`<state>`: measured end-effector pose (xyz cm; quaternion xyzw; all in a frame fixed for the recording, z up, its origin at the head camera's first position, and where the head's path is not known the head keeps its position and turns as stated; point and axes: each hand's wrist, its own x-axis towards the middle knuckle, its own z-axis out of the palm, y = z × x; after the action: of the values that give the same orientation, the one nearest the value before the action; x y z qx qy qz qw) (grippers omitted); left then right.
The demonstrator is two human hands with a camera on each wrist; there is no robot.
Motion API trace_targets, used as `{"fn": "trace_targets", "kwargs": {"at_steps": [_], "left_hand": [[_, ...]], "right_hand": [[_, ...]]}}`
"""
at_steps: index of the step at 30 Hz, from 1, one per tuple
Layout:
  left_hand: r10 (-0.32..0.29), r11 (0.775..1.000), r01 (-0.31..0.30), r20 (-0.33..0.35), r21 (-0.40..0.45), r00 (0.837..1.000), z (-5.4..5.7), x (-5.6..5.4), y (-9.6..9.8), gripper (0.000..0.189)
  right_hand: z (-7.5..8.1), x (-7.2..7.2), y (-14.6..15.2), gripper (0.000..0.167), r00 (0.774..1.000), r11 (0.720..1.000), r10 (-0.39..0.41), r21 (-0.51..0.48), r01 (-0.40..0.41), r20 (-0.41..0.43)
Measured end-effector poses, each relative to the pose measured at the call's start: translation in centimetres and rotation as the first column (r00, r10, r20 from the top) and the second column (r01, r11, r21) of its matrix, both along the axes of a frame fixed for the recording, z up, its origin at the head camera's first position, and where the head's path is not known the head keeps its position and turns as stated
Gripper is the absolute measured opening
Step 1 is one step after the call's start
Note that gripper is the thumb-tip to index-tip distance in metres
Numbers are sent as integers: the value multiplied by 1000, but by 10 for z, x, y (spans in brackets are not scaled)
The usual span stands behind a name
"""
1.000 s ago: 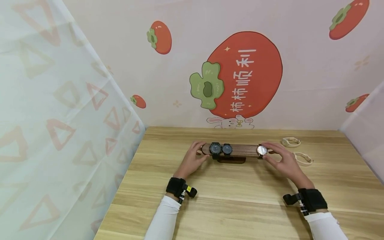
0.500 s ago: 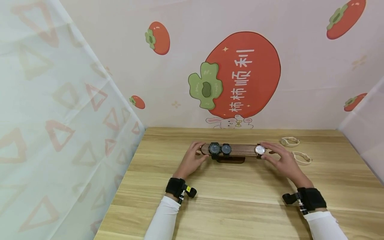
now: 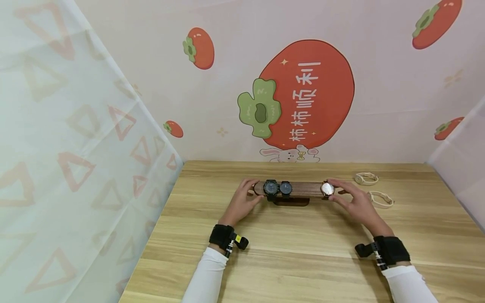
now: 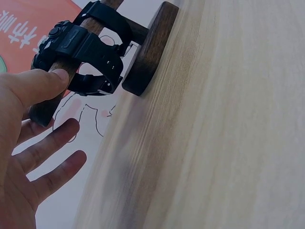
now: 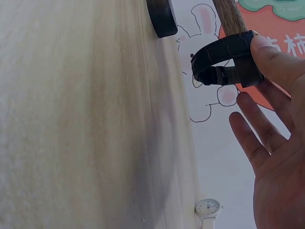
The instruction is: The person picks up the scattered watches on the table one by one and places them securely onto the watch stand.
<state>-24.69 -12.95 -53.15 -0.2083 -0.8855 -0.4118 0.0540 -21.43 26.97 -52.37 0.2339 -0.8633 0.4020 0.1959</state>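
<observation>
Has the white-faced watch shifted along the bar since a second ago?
Yes, slightly: the white-faced watch sits a little further left, judged against the stand's base.

Head view bright, even; wrist views dimmer; soft shadows on table [image 3: 288, 265]; glare on held watch [image 3: 327, 189].

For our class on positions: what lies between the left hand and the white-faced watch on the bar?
In the head view, two dark watches sit beside the left hand; bare wooden bar runs on to the white-faced watch.
</observation>
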Motion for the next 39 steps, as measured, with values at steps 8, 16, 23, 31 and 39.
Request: {"fn": "trace_targets", "kwargs": {"at_steps": [8, 16, 23, 31, 39], "left_hand": [[-1, 1000, 1, 5, 2, 1000, 0, 0, 1, 59], [-5, 1000, 5, 0, -3, 1000, 1, 2, 1, 59], [-3, 1000, 3, -1, -4, 1000, 3, 1, 2, 59], [-4, 1000, 4, -6, 9, 1000, 4, 1, 2, 59], [-4, 1000, 4, -6, 9, 1000, 3, 2, 2, 59]], "right_hand": [[1, 0, -1, 58, 1000, 999, -21, 36, 20, 17], [-3, -4, -2, 58, 1000, 999, 0, 32, -1, 22], [-4, -6, -3, 58, 1000, 1000, 6, 22, -6, 27], [-6, -9, -5, 60, 1000, 999, -3, 34, 3, 17], [-7, -13, -15, 60, 999, 1000, 22, 14, -23, 26]]}}
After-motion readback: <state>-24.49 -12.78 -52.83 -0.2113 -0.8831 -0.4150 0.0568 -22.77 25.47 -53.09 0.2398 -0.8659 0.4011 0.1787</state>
